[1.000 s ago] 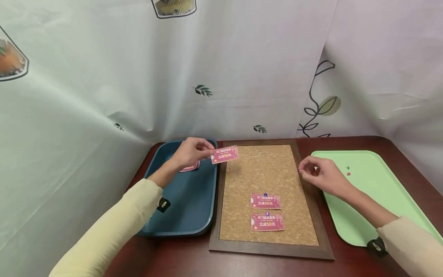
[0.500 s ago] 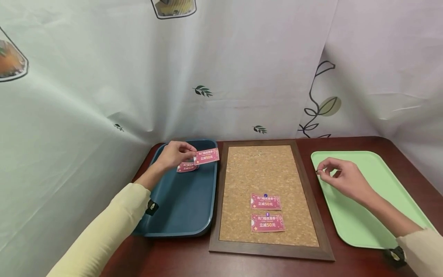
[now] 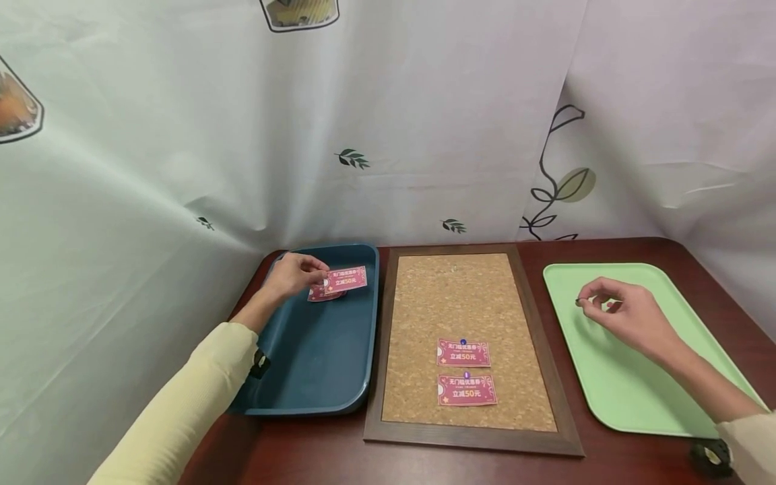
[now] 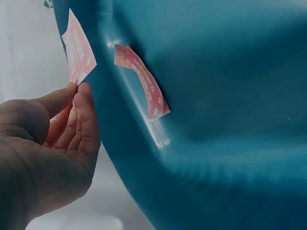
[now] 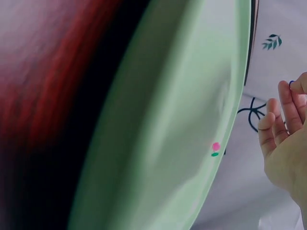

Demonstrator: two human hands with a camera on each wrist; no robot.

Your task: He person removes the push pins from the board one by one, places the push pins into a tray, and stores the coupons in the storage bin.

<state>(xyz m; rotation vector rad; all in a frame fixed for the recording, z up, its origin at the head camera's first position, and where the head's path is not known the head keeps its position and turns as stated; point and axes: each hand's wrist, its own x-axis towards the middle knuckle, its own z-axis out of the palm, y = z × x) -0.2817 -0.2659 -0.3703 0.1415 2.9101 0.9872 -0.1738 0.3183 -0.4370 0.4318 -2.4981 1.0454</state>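
My left hand [image 3: 292, 275] pinches a pink printed coupon [image 3: 348, 279] by its left end, above the far part of the blue tray [image 3: 321, 364]. Under it, another coupon or more [image 4: 144, 79] leans curled at the tray's wall. My right hand [image 3: 633, 316] is over the green tray [image 3: 630, 397], thumb and forefinger pinching a tiny dark-blue pushpin [image 3: 578, 302], mostly covered by the fingertips. Between the trays lies a framed corkboard [image 3: 451, 303]. Blue pushpins fix an upper coupon [image 3: 475, 356] and a lower coupon [image 3: 479, 392] to its lower half.
A small pink piece [image 5: 216, 146] and a green piece [image 5: 215, 154], perhaps pushpins, lie in the green tray. A clear pin-like speck [image 3: 454, 268] is near the corkboard's top. A pale printed curtain [image 3: 412, 135] hangs behind the dark red table [image 3: 291, 448].
My left hand has carried its coupon left, from the corkboard's edge to above the blue tray. My right hand has moved right, from the corkboard's frame to over the green tray, still pinching the pushpin.
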